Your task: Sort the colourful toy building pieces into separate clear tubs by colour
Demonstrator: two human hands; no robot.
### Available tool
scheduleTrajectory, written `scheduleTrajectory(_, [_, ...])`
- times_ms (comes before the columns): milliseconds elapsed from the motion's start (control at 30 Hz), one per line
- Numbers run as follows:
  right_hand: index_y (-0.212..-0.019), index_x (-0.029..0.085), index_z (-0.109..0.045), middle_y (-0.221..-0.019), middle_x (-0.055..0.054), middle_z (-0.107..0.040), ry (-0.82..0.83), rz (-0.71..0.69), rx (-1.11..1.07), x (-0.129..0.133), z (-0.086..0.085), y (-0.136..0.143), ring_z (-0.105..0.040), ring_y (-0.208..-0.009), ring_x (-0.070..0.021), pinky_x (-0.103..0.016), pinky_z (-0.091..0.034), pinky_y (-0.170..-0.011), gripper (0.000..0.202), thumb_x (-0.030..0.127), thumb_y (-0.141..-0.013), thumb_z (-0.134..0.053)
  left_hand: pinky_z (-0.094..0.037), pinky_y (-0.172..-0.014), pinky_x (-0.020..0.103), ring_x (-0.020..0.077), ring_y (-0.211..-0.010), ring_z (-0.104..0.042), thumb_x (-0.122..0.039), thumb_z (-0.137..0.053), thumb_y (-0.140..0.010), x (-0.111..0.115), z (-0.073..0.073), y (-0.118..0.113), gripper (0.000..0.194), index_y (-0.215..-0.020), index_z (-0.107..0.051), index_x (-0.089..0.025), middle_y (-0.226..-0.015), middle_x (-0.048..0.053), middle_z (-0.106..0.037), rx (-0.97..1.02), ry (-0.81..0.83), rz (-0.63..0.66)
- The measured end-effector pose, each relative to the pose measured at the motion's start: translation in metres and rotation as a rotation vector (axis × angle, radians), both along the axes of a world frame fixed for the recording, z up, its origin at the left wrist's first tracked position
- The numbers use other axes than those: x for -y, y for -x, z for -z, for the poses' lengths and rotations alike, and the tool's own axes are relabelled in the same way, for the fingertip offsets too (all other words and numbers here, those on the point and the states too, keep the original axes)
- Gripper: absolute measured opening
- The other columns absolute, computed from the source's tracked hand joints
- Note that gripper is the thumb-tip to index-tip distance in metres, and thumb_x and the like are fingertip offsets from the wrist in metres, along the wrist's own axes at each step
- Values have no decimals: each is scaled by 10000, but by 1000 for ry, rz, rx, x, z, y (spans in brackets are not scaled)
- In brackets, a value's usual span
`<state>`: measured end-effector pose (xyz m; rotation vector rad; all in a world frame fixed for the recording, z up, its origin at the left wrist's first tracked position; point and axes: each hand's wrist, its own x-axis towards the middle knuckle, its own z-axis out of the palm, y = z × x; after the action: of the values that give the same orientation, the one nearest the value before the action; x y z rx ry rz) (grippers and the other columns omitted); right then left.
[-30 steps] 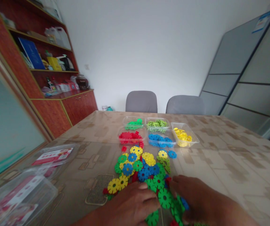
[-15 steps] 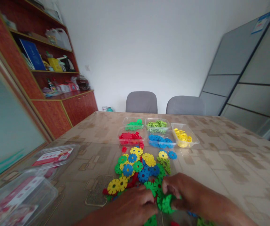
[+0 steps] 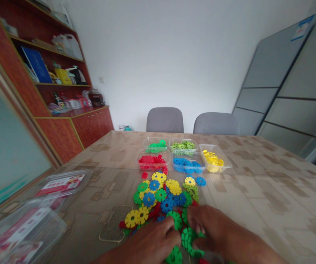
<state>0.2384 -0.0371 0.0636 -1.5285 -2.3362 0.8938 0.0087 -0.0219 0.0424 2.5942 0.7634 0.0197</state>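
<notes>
Notched plastic discs in several colours lie piled in front of me. My right hand (image 3: 213, 229) is closed around a small stack of green notched discs (image 3: 189, 242) at the near end of the pile. My left hand (image 3: 153, 240) is beside it with curled fingers; what they hold, if anything, is hidden. One green disc (image 3: 175, 220) shows just beyond its fingertips, another green disc (image 3: 174, 255) just below them. Farther into the pile are yellow discs (image 3: 132, 219), blue discs (image 3: 167, 205) and a light-green triangular piece (image 3: 191, 190).
Behind the pile stand clear tubs of sorted pieces: red (image 3: 152, 161), blue (image 3: 186, 165), green (image 3: 156, 147), light green (image 3: 184, 146) and yellow (image 3: 213, 161). Clear plastic lids (image 3: 55, 223) with labels lie at the left. Two grey chairs (image 3: 164, 120) stand beyond the table.
My right hand has shifted slightly left and down, and the green discs at its fingers now show as a fanned stack. My left hand has drawn slightly left.
</notes>
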Motion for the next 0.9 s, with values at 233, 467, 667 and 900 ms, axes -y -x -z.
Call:
scheduleTrajectory(233, [-815,201,-468,-625,74,-500,382,46,-322,-4,3,13,-469,-458,-64,-153,-329,-382,270,28,-645,-587,-408,-780,214,166,-968,-567,-41,-693,-677,-1,6,-3,386,-932,-480,-238,-1089,-18,-593,211,169,-73])
scheduleTrajectory(467, [-865,183,-449,-651,59,-514,499,-78,-532,-5,7,13,-530,-447,-50,-132,-417,-409,117,192,-809,-551,-363,-647,224,145,-763,-526,39,-569,-619,5,1,-11,405,-886,-412,-222,-903,-11,-567,154,164,-283])
scheduleTrajectory(667, [-838,184,-515,-680,45,-524,391,-13,-480,-2,10,22,-511,-552,-84,-159,-390,-464,232,238,-685,-682,-343,-616,223,145,-742,-504,-34,-625,-667,7,6,-13,372,-854,-367,-225,-866,-16,-539,154,179,-284])
scheduleTrajectory(900, [-786,187,-532,-678,50,-499,210,-47,-471,-3,8,23,-472,-626,-104,-191,-345,-532,198,86,-622,-578,-356,-654,233,155,-774,-510,-56,-612,-651,3,-4,-8,359,-873,-392,-233,-875,-23,-543,176,144,-331])
